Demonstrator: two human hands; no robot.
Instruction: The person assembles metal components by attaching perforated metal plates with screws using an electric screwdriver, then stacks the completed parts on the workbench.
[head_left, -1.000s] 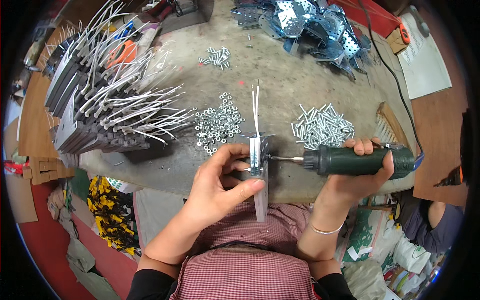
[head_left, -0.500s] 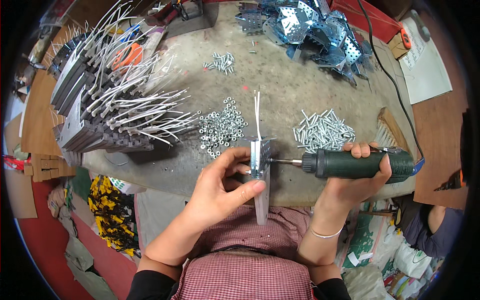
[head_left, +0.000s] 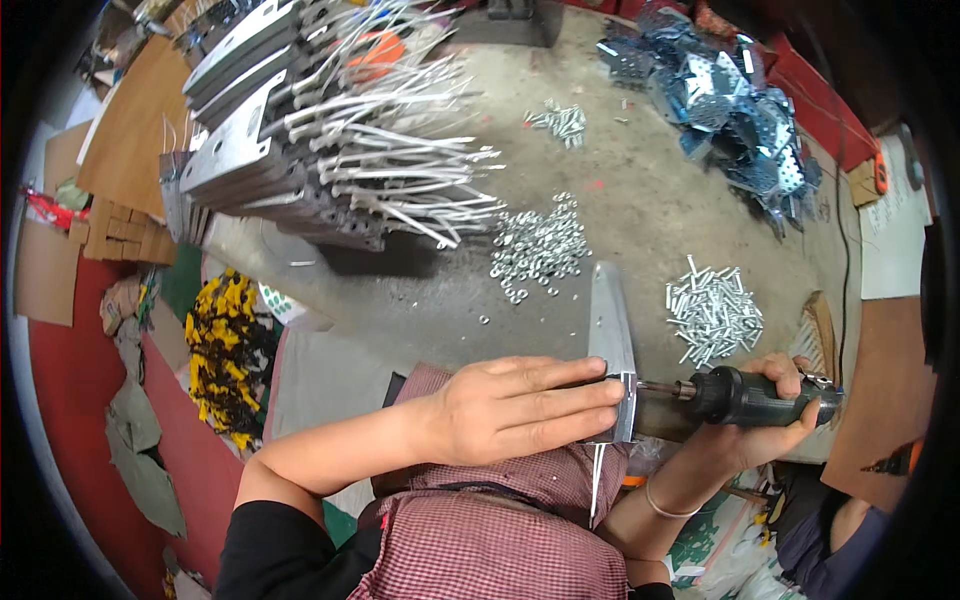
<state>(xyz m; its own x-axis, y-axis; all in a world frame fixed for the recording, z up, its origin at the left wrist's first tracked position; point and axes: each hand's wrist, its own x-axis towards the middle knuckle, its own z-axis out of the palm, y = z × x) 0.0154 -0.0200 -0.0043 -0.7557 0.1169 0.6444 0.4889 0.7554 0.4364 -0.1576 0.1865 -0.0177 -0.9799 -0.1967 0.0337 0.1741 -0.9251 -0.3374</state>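
Note:
My left hand [head_left: 510, 410] holds a grey metal housing [head_left: 610, 325], its fingers stretched together across the near end and the thumb hidden. A thin perforated metal bracket [head_left: 629, 410] sits at that near end, and two white wires [head_left: 597, 480] hang from it toward my apron. My right hand [head_left: 738, 445] is wrapped round a dark green electric screwdriver [head_left: 740, 396]. Its bit points left and meets the bracket side or comes very close; the exact contact is too small to tell. Beyond the housing lie a pile of hex nuts [head_left: 540, 248] and a pile of screws [head_left: 713, 312].
At the far left, grey housings [head_left: 240, 150] with white wires are stacked. Shiny perforated brackets [head_left: 710, 100] heap at the far right. A small group of screws [head_left: 560, 124] lies at the back. A brush [head_left: 820, 335] and a black cord [head_left: 843, 220] are on the right.
The housing has been turned end for end, so its wires now point toward me. My left hand has moved over its near end. The screwdriver sits lower and farther right as the view shifts.

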